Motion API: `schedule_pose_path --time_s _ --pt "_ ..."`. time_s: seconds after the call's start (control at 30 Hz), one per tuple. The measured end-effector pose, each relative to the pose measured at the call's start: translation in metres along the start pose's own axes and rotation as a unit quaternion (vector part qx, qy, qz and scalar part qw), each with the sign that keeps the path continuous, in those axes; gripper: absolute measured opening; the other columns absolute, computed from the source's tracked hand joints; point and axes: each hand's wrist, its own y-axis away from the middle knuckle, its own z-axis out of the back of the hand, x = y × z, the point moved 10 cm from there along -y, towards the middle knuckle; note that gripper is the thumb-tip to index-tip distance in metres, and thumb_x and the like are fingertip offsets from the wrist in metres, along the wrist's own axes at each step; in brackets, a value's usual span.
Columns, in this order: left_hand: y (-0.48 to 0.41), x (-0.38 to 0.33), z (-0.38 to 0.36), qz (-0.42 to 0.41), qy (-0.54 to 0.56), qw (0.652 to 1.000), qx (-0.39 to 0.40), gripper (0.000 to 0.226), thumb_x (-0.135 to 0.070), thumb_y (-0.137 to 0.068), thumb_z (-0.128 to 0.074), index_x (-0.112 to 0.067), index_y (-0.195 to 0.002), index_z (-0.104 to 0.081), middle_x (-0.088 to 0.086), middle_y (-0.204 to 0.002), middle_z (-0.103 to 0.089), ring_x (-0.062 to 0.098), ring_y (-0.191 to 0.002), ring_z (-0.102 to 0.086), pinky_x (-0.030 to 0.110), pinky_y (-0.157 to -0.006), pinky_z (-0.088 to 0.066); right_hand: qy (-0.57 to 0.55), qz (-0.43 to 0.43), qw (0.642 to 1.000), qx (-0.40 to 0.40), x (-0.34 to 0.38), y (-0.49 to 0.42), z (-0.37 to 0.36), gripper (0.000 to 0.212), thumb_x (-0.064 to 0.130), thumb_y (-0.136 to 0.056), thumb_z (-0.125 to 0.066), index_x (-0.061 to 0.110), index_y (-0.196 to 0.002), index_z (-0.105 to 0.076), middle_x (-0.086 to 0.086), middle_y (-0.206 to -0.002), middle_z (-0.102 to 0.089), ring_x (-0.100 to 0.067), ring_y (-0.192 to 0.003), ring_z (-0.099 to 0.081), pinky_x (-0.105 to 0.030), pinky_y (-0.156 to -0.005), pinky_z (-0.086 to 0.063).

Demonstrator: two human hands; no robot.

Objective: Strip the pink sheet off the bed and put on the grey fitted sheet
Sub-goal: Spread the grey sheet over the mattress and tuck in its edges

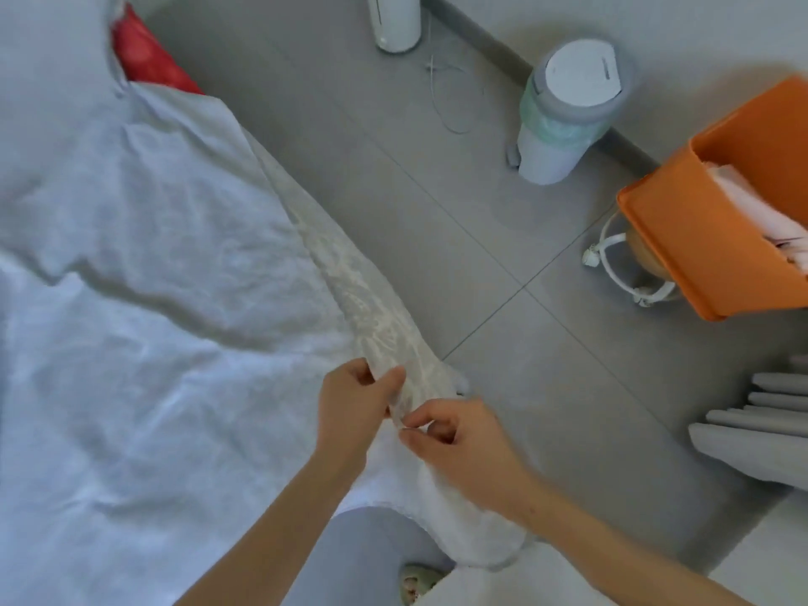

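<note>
The left hand [354, 404] and right hand [463, 448] both pinch the gathered hem of the grey fitted sheet [153, 299], which lies spread to the left. They are probably readying its elastic for tucking. Pink fabric [752, 207] sits in the orange box [699, 238] at far right.

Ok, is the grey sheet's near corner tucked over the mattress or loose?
Loose. The left hand and right hand both pinch the gathered edge of the grey sheet, held lifted between them, not pulled down.

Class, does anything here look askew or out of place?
The grey sheet lies wrinkled, not taut; the left hand and right hand pinch its bunched edge. A red item pokes out at the far side.
</note>
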Motion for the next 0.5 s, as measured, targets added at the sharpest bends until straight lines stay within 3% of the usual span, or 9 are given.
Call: schedule_pose_path --time_s 0.13,0.2,0.27,0.37,0.5 --pt "0.064 0.015 0.106 -0.028 0.061 0.993 -0.097 0.013 -0.012 -0.083 -0.069 0.0 -0.079 -0.068 0.021 -0.077 -0.068 0.037 -0.073 -0.065 0.049 -0.072 -0.055 0.04 0.052 0.994 0.087 0.046 0.037 -0.075 0.014 0.028 -0.091 -0.062 0.027 -0.08 -0.07 0.003 -0.053 -0.057 -0.009 -0.047 -0.047 -0.025 -0.051 -0.044" --pt "0.106 0.023 0.173 -0.064 0.047 0.981 -0.177 0.02 -0.018 -0.08 -0.072 0.0 -0.074 -0.065 0.019 -0.068 -0.06 0.03 -0.065 -0.056 0.043 -0.065 -0.05 0.111 0.105 0.985 0.08 0.075 0.045 -0.102 0.015 0.033 -0.092 -0.058 0.028 -0.086 -0.07 0.005 -0.064 -0.067 -0.009 -0.059 -0.061 -0.031 -0.067 -0.055" --pt "0.152 0.026 0.238 -0.101 0.0 0.965 -0.24 0.021 -0.019 -0.082 -0.07 -0.002 -0.072 -0.064 0.017 -0.065 -0.06 0.024 -0.062 -0.052 0.033 -0.059 -0.042 0.195 0.18 0.963 0.04 0.116 0.052 -0.13 0.018 0.033 -0.094 -0.054 0.028 -0.104 -0.068 0.005 -0.076 -0.07 -0.01 -0.073 -0.066 -0.033 -0.079 -0.054" --pt "0.216 0.02 0.32 -0.144 -0.081 0.942 -0.292 0.022 -0.02 -0.086 -0.064 -0.007 -0.069 -0.064 0.014 -0.066 -0.063 0.017 -0.057 -0.051 0.027 -0.053 -0.037 0.301 0.331 0.894 0.013 0.196 0.076 -0.196 0.032 0.022 -0.097 -0.049 0.026 -0.127 -0.058 0.002 -0.085 -0.068 -0.014 -0.077 -0.063 -0.031 -0.076 -0.052" --pt "0.282 0.014 0.395 -0.202 -0.139 0.913 -0.327 0.025 -0.017 -0.088 -0.062 -0.01 -0.064 -0.059 0.005 -0.058 -0.062 0.016 -0.055 -0.054 0.029 -0.056 -0.041 0.38 0.473 0.793 0.046 0.278 0.115 -0.306 0.049 0.006 -0.093 -0.047 0.021 -0.139 -0.046 -0.007 -0.089 -0.063 -0.023 -0.076 -0.058 -0.035 -0.066 -0.048"
